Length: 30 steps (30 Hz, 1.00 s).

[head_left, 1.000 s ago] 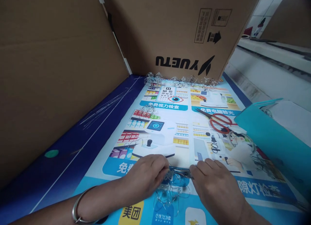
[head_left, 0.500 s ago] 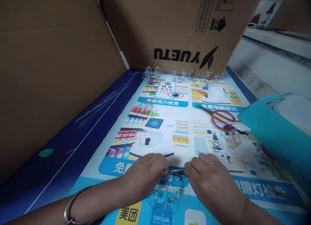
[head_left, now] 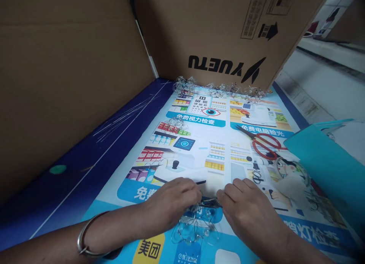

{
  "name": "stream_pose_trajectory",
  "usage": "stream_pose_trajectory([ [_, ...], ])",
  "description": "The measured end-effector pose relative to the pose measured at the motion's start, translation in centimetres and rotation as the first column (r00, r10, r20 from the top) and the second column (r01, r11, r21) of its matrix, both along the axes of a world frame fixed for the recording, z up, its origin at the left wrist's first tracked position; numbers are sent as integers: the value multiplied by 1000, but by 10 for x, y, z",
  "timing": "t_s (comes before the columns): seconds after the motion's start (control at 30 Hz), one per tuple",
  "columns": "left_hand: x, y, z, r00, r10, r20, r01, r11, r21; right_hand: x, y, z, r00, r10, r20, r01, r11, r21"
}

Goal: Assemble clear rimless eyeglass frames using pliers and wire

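Note:
My left hand [head_left: 173, 203] and my right hand [head_left: 246, 211] rest close together on a printed poster [head_left: 199, 150], fingers curled in a pinch. Between them they hold a thin dark piece [head_left: 209, 201], too small to make out. Just below the fingers lies a tangle of clear beads on thin wire [head_left: 195, 228]. A metal bangle [head_left: 85, 235] circles my left wrist.
Red-handled scissors [head_left: 264, 144] lie on the poster to the right. A teal paper bag [head_left: 327, 165] stands at the right edge. Cardboard boxes [head_left: 222, 32] wall off the back and left. More clear bead clusters [head_left: 222, 90] line the far box; thin wires [head_left: 122, 117] lie on the blue strip.
My hands have drawn slightly closer together over the wire tangle. The view has shifted a little; nothing else on the poster has moved.

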State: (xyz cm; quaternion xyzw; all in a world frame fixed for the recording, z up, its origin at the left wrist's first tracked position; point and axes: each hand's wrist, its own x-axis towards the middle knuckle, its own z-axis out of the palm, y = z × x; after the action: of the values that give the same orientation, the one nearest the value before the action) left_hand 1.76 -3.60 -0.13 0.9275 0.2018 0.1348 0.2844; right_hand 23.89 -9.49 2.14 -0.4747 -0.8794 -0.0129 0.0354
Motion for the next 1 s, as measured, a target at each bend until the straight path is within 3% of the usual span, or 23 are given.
stream_pose_trajectory([
  [0.47, 2, 1, -2, 997, -10, 73, 9, 1000, 18, -6, -4, 8, 996, -9, 90, 11, 1000, -22],
  [1.0, 3, 3, -1, 999, -38, 30, 36, 998, 57, -5, -2, 6, 999, -31, 31, 33, 996, -81],
])
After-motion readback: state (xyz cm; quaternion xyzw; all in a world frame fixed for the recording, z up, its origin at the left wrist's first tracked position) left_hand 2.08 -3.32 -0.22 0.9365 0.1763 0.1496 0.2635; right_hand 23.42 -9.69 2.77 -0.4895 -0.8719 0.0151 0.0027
